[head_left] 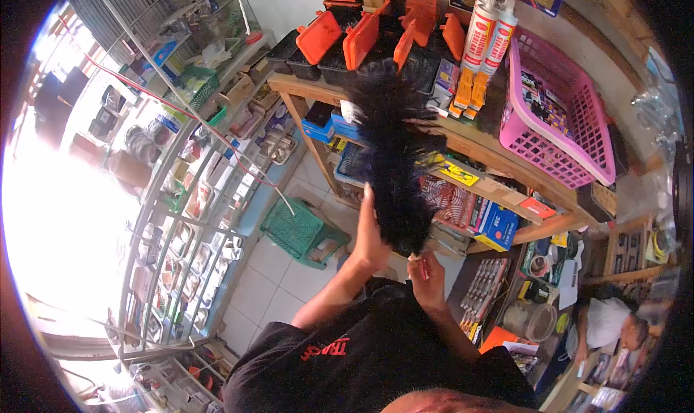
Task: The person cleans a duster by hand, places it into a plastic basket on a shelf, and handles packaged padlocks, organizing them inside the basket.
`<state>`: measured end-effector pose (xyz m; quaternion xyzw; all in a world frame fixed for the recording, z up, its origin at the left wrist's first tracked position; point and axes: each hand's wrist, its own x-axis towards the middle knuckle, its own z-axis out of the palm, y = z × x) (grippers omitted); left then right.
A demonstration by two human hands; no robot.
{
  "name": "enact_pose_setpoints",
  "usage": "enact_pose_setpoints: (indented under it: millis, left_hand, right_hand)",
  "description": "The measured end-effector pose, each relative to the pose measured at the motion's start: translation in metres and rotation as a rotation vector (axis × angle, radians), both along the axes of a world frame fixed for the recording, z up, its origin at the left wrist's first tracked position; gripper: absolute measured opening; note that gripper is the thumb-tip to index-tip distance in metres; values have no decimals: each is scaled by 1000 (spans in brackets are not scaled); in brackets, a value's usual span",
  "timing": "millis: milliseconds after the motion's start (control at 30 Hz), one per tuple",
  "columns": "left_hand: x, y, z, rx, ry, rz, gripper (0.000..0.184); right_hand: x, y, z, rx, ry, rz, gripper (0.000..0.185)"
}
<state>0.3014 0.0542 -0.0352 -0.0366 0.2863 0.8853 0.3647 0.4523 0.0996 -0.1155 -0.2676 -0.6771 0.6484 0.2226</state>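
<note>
A black feather duster (pixel 394 160) rises in front of me, its plume reaching over the edge of the wooden shelf. My right hand (pixel 428 279) is closed around its short handle at the bottom of the feathers. Against the left side of the lower feathers is my left hand (pixel 370 241), one finger pointing up along them; its other fingers are largely hidden behind the plume. The tip of the duster is close to black bins with orange lids (pixel 361 40) on the shelf top.
Silicone sealant tubes (pixel 481 33) and a pink basket (pixel 560 149) of small packets stand on the wooden shelf (pixel 463 134). A green plastic stool (pixel 293 228) is on the tiled floor, beside a glass display case (pixel 181 268). Another person (pixel 607 322) is at lower right.
</note>
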Motion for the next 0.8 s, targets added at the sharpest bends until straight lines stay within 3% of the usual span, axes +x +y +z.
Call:
enact_pose_setpoints:
  millis: [100, 200, 300, 400, 500, 600, 700, 800]
  left_hand:
    - [-21, -15, 19, -6, 90, 46, 65]
    - [-12, -18, 25, 31, 12, -24, 66]
    - [6, -7, -3, -61, 35, -61, 63]
    - [-2, -10, 4, -15, 24, -117, 61]
    - [-26, -20, 17, 75, 38, -58, 63]
    - [-32, -28, 11, 176, 54, -134, 64]
    - [-9, -20, 17, -72, -18, -150, 65]
    - [-12, -16, 14, -25, 6, -192, 66]
  right_hand:
    - [8, -1, -7, 117, -155, 98, 17]
    - [6, -2, -6, 182, -67, 131, 22]
    - [-3, 2, -9, 335, 9, 102, 16]
    - [-5, -3, 4, 140, 13, 81, 17]
    - [5, -1, -18, 246, -89, 190, 30]
    - [11, 2, -18, 161, -72, 313, 25]
    - [3, -3, -5, -357, 62, 233, 19]
    - [8, 5, -16, -365, 66, 332, 19]
